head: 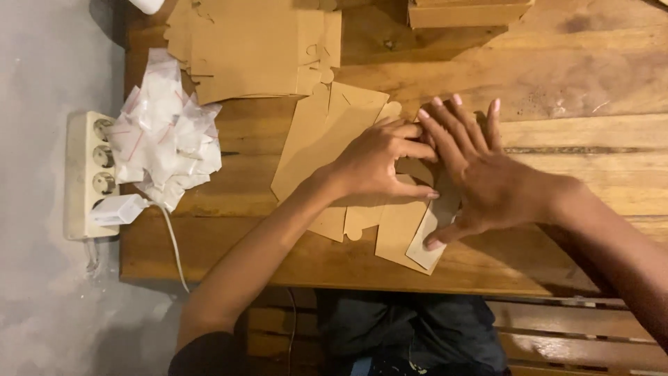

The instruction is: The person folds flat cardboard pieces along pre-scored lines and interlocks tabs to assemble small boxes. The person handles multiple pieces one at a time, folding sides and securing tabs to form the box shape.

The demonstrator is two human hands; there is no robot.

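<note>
— Hand by hand, then, from the left: what is the left hand (379,163) doing?

— It lies palm down on the flat brown cardboard cutout (327,139) in the middle of the wooden table (570,76), fingers half curled, pressing the sheet and gripping nothing. Its index finger and thumb point right, toward the other hand.

— What is farther left than that?

— At the table's left edge a white power strip (87,174) sits on the grey floor side, with a white plug adapter (118,209) in it and a thin cable hanging down. Just right of it, on the table, is a heap of small clear plastic bags (167,136). Above the cutout, at the top edge, lies a stack of more cardboard blanks (250,45).

— And the right hand (480,174)?

— Open and flat, fingers spread and pointing up-left, laid over the right part of the same cutout. Its fingers touch the left hand's fingertips; its thumb rests on a pale folded flap (428,240) at the sheet's lower right corner. It clasps nothing either.

— Anything beyond it?

— A folded cardboard box (466,10) at the top edge, well apart from both hands.
</note>
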